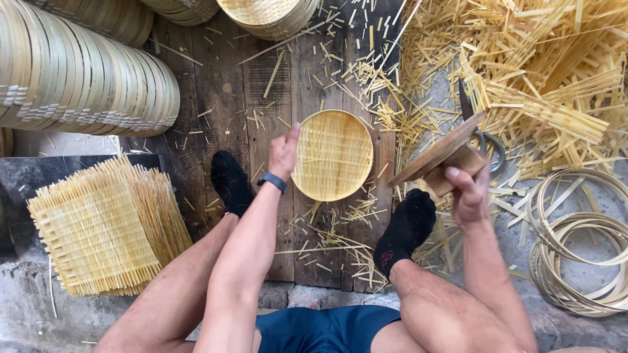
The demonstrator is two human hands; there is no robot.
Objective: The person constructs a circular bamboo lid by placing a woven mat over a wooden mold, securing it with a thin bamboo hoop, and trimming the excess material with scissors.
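Note:
My left hand [284, 151] grips the left rim of a round woven bamboo tray [335, 155] that stands over the dark wooden boards between my feet. My right hand [469, 191] holds a round wooden disc with a block under it [439, 159], tilted up to the right of the tray. A dark blade [465, 102] sticks up behind the disc. A dark band is on my left wrist. My feet wear black socks [407, 229].
A stack of square woven bamboo mats [98, 225] lies at the left. A row of finished round trays [85, 82] leans at the upper left. Bamboo strips and offcuts [543, 72] pile up at the upper right. Coiled bamboo hoops [582, 255] lie at the right.

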